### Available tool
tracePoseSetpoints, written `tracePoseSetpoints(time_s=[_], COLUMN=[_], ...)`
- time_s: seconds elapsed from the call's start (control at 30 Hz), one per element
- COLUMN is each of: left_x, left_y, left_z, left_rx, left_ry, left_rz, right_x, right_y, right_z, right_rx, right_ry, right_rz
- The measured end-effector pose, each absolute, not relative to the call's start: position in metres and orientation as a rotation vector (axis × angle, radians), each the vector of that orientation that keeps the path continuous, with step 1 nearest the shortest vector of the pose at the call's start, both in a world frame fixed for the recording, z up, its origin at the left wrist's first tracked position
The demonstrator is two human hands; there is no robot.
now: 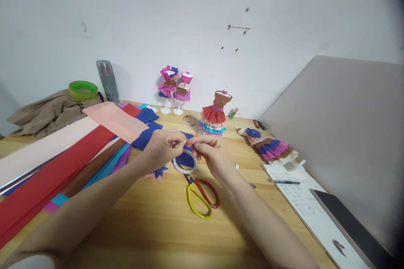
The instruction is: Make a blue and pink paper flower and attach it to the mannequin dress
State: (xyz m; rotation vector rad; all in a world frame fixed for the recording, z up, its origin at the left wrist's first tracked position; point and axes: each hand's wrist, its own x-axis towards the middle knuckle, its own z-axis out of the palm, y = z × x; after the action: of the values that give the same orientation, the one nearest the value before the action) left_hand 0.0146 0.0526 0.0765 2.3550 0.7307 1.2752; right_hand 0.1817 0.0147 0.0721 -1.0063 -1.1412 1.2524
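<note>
My left hand [164,146] and my right hand [211,150] meet above the middle of the table, fingertips nearly touching. Both are closed in a pinch around a tiny whitish piece of tape [185,143], mostly hidden by the fingers. Just beneath them lies a roll of white tape [180,170], resting over a piece of dark blue crepe paper [186,159]. Scissors [202,198] with one yellow and one red handle lie below the roll, their blades partly covered by it. A blue and pink paper flower shape [158,172] sits left of the roll.
Long strips of coloured crepe paper [72,155] cover the left side. Behind stand a small mannequin in a ruffled dress [216,114], two more mannequins [168,84], a bottle [107,80] and a green tape roll [82,90]. On the right are another paper dress [268,146] and a tablet [347,222].
</note>
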Motion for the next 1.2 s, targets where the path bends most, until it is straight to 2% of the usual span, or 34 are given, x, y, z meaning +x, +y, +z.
tracePoseSetpoints(time_s=[0.17, 0.27, 0.67, 1.2], left_x=[0.011, 0.009, 0.015, 0.018], left_y=[0.06, 0.063, 0.064, 0.056], left_z=[0.079, 0.077, 0.061, 0.068], left_rx=[1.936, 1.848, 2.04, 2.087], left_ry=[0.754, 0.749, 0.774, 0.779], left_rz=[1.064, 0.994, 1.043, 1.05], right_x=[0.193, 0.194, 0.176, 0.177], right_y=[0.022, 0.021, 0.021, 0.021], right_z=[0.081, 0.082, 0.069, 0.065], right_rx=[-0.845, -0.916, -1.146, -1.109], right_ry=[-0.98, -1.118, -1.303, -1.276], right_rz=[1.188, 1.177, 1.032, 1.061])
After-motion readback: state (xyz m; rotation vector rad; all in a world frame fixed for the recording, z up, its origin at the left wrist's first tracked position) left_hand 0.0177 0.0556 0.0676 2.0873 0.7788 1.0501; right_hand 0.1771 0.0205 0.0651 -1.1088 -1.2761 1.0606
